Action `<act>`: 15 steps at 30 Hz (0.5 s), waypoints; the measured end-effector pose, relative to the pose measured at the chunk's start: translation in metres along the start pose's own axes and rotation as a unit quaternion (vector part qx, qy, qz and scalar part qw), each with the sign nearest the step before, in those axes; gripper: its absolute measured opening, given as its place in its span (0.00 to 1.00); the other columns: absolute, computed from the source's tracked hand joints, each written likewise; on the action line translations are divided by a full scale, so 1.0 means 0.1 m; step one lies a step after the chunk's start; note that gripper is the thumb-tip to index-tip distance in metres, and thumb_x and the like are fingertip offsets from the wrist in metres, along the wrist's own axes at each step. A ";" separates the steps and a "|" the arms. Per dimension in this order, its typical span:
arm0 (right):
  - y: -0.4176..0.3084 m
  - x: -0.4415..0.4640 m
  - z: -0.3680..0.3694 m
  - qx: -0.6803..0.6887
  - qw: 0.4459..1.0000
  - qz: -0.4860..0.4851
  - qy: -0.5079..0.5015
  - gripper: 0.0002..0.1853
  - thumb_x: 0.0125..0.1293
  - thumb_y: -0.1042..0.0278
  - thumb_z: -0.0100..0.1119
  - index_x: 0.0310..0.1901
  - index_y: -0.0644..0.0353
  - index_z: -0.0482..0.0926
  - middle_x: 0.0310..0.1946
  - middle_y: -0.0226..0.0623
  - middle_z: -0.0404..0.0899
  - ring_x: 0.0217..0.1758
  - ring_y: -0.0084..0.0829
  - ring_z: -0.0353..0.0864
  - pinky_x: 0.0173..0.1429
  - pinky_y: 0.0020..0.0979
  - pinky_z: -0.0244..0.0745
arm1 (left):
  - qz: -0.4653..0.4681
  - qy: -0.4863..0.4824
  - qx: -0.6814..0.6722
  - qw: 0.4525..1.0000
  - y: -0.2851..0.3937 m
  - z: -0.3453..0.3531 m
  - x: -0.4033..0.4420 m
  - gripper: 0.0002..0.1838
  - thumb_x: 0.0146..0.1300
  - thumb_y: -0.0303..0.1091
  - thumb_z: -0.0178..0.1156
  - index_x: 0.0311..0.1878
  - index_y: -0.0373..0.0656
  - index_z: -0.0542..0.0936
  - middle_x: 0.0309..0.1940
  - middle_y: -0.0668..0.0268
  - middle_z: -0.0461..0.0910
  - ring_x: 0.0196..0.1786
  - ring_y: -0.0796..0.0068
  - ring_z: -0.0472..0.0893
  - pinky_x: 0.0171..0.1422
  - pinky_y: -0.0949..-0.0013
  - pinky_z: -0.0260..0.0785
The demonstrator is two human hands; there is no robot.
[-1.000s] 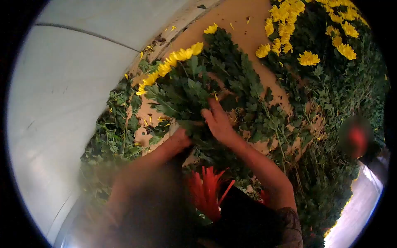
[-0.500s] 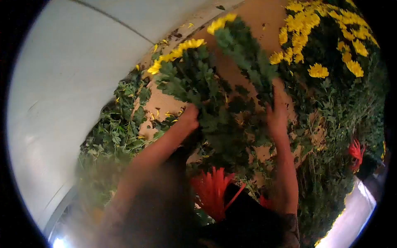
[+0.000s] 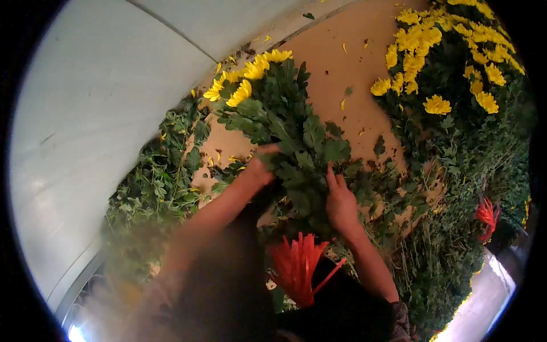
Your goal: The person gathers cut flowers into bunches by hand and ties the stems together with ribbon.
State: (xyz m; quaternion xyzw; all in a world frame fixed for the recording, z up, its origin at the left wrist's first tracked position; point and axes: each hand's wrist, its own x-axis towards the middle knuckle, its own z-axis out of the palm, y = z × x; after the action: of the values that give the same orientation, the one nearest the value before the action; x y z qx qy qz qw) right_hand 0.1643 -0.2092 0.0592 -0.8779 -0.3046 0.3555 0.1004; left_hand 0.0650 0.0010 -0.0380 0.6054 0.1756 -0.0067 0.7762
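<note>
A bunch of yellow chrysanthemums with dark green leaves lies slanted across the middle, its blooms toward the upper left. My left hand is closed around the bunch from the left, with its fingertips hidden under the leaves. On the right side, lower along the stems, my right hand grips the same bunch; one finger points up along the leaves and the others are partly hidden. Below the bunch, close to my body, is a tuft of red plastic strips.
A large heap of yellow chrysanthemums lies at the right, stems toward me. Cut leaves and stems pile up at the left beside a pale wall panel. Petals dot the brown surface. More red strips hang at far right.
My right hand has moved down and left, bringing a chrysanthemum stem from the upper middle into the bunch in my left hand. The left hand has stayed nearly in place.
</note>
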 end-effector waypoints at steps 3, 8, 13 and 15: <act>0.10 -0.05 0.14 -0.028 0.997 -0.035 0.065 0.37 0.53 0.83 0.48 0.69 0.57 0.56 0.50 0.53 0.70 0.42 0.56 0.76 0.42 0.46 0.74 | -0.140 -0.041 -0.381 0.913 0.07 0.01 0.07 0.18 0.61 0.25 0.55 0.56 0.40 0.74 0.54 0.62 0.76 0.56 0.66 0.75 0.63 0.60 0.66; 0.00 -0.29 0.41 -0.069 0.995 -0.071 0.026 0.41 0.55 0.74 0.53 0.71 0.56 0.48 0.52 0.55 0.70 0.39 0.56 0.77 0.41 0.45 0.75 | -0.070 0.012 -0.347 0.935 -0.13 0.14 -0.02 0.17 0.67 0.23 0.47 0.59 0.39 0.71 0.54 0.62 0.76 0.58 0.67 0.72 0.69 0.65 0.59; -0.21 -0.37 0.01 0.095 0.988 0.058 -0.111 0.36 0.62 0.65 0.56 0.69 0.57 0.51 0.47 0.57 0.73 0.35 0.56 0.77 0.37 0.45 0.74 | 0.037 0.077 0.057 0.995 -0.05 0.14 0.04 0.16 0.71 0.30 0.46 0.59 0.39 0.71 0.54 0.65 0.76 0.57 0.70 0.72 0.69 0.67 0.59; -0.01 -0.33 -0.06 0.084 0.994 -0.055 0.031 0.29 0.65 0.62 0.54 0.65 0.59 0.59 0.39 0.57 0.76 0.34 0.56 0.77 0.37 0.45 0.72 | -0.037 0.045 -0.244 0.968 -0.02 0.12 0.07 0.16 0.71 0.31 0.46 0.59 0.38 0.71 0.54 0.66 0.76 0.55 0.71 0.74 0.67 0.67 0.61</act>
State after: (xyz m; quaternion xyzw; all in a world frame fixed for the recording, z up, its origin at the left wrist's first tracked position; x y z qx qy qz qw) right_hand 0.1498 -0.2279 0.0827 -0.8587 -0.3184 0.3466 0.2027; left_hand 0.0740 -0.0096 -0.0395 0.3906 0.2289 0.0353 0.8909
